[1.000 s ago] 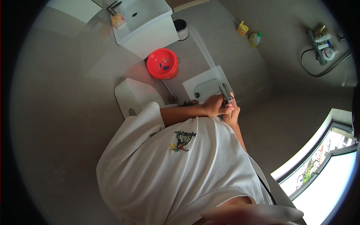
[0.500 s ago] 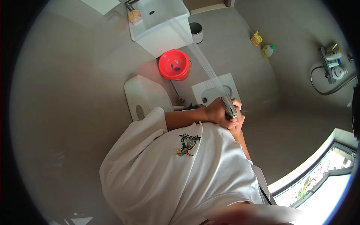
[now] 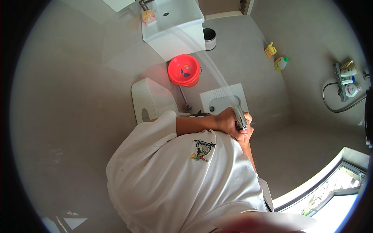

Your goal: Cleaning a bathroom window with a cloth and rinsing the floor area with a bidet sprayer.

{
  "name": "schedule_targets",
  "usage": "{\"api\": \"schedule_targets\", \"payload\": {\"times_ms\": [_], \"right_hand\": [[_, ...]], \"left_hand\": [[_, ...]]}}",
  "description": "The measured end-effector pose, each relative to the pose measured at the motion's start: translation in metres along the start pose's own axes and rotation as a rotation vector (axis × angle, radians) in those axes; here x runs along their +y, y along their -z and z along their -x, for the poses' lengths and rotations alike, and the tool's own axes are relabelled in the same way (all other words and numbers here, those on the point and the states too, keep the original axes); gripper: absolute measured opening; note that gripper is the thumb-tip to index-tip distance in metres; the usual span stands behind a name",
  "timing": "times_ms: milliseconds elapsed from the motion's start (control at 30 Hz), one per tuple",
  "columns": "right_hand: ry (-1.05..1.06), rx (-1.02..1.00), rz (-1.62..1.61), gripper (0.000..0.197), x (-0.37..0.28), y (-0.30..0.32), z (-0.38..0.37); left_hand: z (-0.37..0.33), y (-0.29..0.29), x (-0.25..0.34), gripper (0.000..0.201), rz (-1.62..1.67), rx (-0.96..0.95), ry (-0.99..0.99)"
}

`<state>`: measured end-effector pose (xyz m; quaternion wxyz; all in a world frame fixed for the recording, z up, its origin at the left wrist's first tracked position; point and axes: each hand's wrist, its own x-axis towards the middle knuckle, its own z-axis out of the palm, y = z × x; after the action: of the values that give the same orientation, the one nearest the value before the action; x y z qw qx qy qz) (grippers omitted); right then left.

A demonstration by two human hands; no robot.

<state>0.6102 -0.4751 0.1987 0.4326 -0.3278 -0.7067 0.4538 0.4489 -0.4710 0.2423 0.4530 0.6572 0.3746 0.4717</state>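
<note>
A chrome shower head (image 3: 239,117) is held in front of my chest, spraying thin water jets (image 3: 215,72) up and to the left, toward the washbasin side. My left hand (image 3: 225,121) is closed around its handle. My right hand (image 3: 248,127) is closed on the same handle from the right, its fingers against the left ones. Both hands hide most of the handle. Beyond the hands lies a white squat toilet (image 3: 207,98) set in the floor.
A white washbasin (image 3: 190,21) stands far left, a bin (image 3: 210,39) beside it. A red basin on a bucket (image 3: 184,79), a brush (image 3: 183,94) and a white cistern (image 3: 149,97) are nearer. Yellow bottles (image 3: 280,64) stand by the right wall, below a shower shelf (image 3: 340,83).
The whole scene has shifted slightly down and right in the picture. Both hands still grip the shower head, and water keeps spraying from it.
</note>
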Motion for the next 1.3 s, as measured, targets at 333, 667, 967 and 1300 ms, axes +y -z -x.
{"api": "schedule_targets", "payload": {"times_ms": [333, 667, 967, 1300], "right_hand": [[0.083, 0.073, 0.077, 0.033, 0.002, 0.003, 0.001], [0.111, 0.052, 0.057, 0.032, -0.001, 0.005, -0.003], [0.149, 0.014, 0.031, 0.059, 0.005, 0.005, -0.005], [0.196, -0.026, 0.026, 0.083, 0.016, 0.008, 0.000]], "left_hand": [[-0.010, -0.002, -0.005, 0.024, -0.029, -0.087, -0.100], [-0.013, 0.005, 0.001, 0.032, -0.176, -0.122, -0.028], [-0.013, 0.001, -0.014, 0.047, -0.149, -0.192, -0.087], [-0.015, 0.000, -0.014, 0.047, -0.254, -0.235, -0.057]]}}
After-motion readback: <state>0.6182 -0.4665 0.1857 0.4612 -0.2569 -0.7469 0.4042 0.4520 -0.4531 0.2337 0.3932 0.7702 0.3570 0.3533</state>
